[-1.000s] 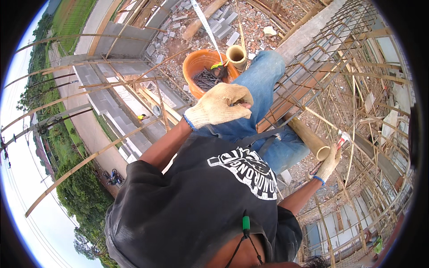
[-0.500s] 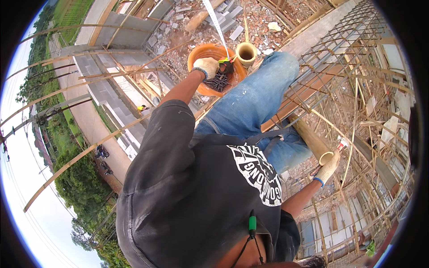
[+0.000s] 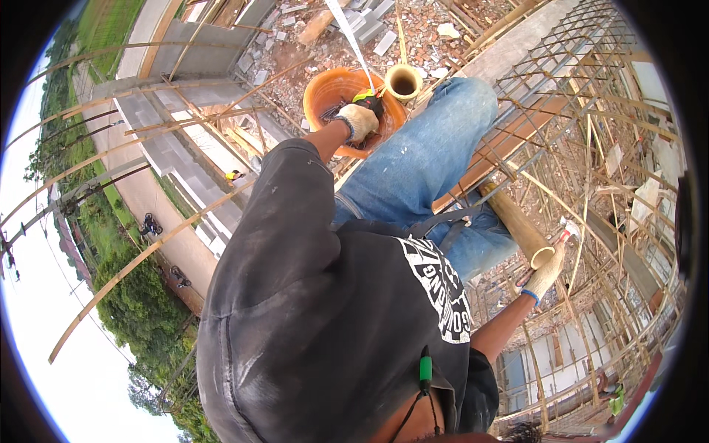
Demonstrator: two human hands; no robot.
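My left hand [image 3: 359, 122], in a cream knit glove, is down inside an orange bucket [image 3: 320, 88]. Its fingers curl downward, and what they hold is hidden. Right beside it in the bucket lies a black and yellow-green tape measure [image 3: 368, 98], a long white blade [image 3: 350, 33] running up from it. At the right my gloved right hand [image 3: 547, 275] is closed round a hammer [image 3: 569, 229], whose metal and red head shows past the fingers. That hand is next to the cut end of a bamboo pole [image 3: 541, 257]; whether it touches the pole I cannot tell.
An upright bamboo tube [image 3: 404, 83] stands by the bucket. Steel rebar cages [image 3: 550, 81] and bamboo scaffolding surround my right side. Below lie brick rubble [image 3: 436, 55] and grey blocks [image 3: 367, 26]. A block wall [image 3: 159, 144] and a road [image 3: 122, 170] are at the left.
My left hand has moved right and deeper into the bucket, covering the dark nails seen there before. My right hand stays by the pole with the hammer. The whole view has shifted slightly.
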